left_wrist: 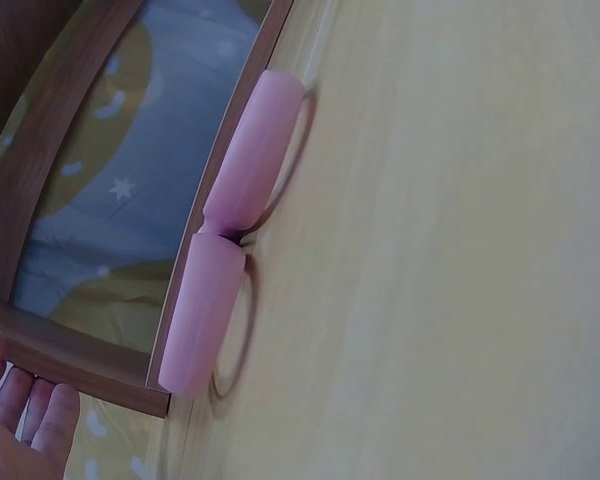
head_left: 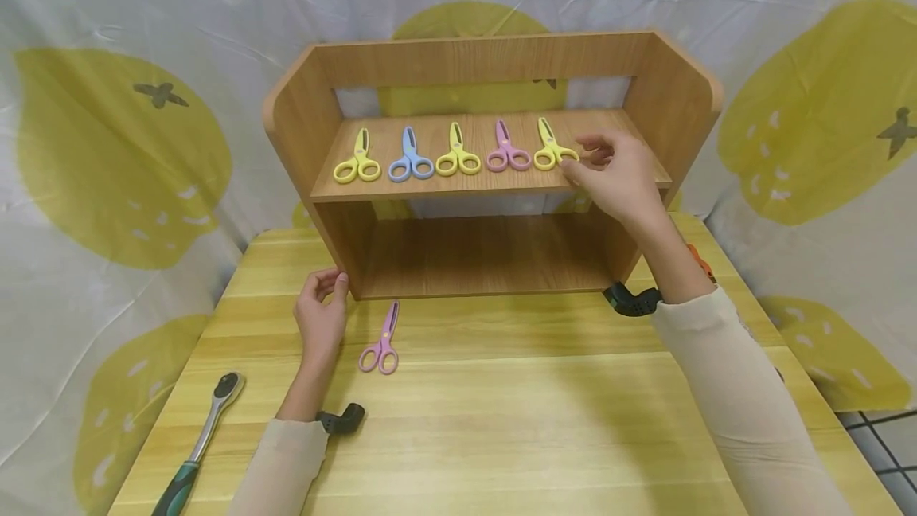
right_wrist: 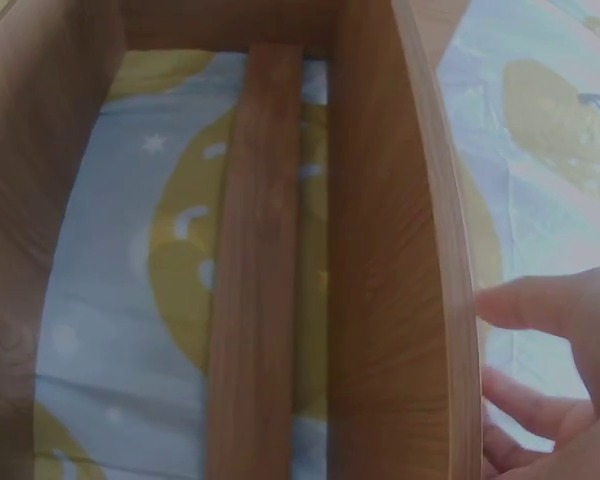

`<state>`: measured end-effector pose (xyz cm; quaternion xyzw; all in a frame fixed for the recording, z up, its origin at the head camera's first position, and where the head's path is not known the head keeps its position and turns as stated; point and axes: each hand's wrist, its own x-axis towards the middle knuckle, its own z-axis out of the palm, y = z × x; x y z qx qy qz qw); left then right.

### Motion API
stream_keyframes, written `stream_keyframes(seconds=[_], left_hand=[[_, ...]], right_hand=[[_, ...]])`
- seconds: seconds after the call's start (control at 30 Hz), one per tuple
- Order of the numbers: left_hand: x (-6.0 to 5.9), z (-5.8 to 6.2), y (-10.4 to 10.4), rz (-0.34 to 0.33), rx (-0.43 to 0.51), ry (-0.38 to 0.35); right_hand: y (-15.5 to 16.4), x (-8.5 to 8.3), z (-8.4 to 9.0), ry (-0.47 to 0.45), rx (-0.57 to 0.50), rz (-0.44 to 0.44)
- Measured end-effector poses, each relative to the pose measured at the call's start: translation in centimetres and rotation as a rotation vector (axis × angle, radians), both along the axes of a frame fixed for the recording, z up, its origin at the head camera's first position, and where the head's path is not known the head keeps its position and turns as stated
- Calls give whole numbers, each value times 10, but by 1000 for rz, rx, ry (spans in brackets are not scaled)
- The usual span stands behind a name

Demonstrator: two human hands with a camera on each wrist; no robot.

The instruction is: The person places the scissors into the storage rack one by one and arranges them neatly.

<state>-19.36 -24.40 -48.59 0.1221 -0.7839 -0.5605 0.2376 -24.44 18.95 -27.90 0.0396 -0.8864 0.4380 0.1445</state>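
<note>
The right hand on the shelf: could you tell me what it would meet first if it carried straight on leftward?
Most likely the yellow scissors beside the right hand; its fingertips already look level with the handle rings, though contact is unclear.

Yellow scissors (head_left: pixel 552 149): plastic-handled, closed, lying flat at the right end of a row of five on the shelf (head_left: pixel 494 181), blades pointing toward the back, handle loops toward the front edge. Right hand (head_left: pixel 618 173) has fingertips at the right loop. Pink scissors (head_left: pixel 382 343): closed, flat on the bench (head_left: pixel 501 404), just right of the left hand (head_left: pixel 321 313).
</note>
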Motion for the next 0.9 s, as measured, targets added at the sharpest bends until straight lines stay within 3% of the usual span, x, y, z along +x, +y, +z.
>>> stream_keyframes(seconds=[0.1,0.27,0.4,0.6,0.9], left_hand=[[0,0,1,1,4,-4],[0,0,2,-2,4,-8],[-2,-1,0,-4,0,7],[-3,1,-2,-11,-8,3],[-4,1,-3,-6,-22,-6]], right_hand=[[3,6,-7,46,-75,-12],[-3,29,-21,192,-168,-38],[-16,49,-35,254,-205,3],[-32,69,-64,167,-211,113],[-66,84,-119,-5,-240,268]])
